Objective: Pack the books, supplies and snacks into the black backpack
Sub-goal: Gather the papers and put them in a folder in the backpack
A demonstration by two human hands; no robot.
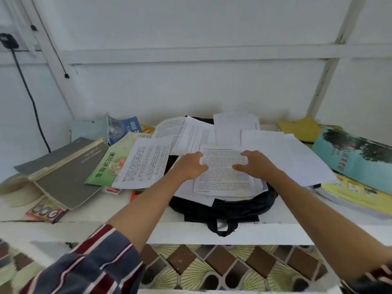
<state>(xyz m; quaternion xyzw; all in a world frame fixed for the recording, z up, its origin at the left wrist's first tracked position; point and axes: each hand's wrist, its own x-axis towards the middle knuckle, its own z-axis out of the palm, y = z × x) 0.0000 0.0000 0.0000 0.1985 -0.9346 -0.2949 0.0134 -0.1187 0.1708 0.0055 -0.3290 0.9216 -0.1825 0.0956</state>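
Backpack point(222, 211) under loose papers point(282, 153); left hand point(188, 166) and right hand point(256, 166) pinch side edges of top sheet point(222, 177)

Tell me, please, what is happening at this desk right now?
A person's left hand and right hand grip the sides of a printed white paper sheet on top of loose papers spread over the black fabric backpack. A grey-covered book and a teal-covered book sit to either side, not yet packed.

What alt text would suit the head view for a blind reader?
The left hand and right hand hold a printed sheet atop loose papers covering a black backpack on a white table. A grey book and green book lie left, a teal book right.
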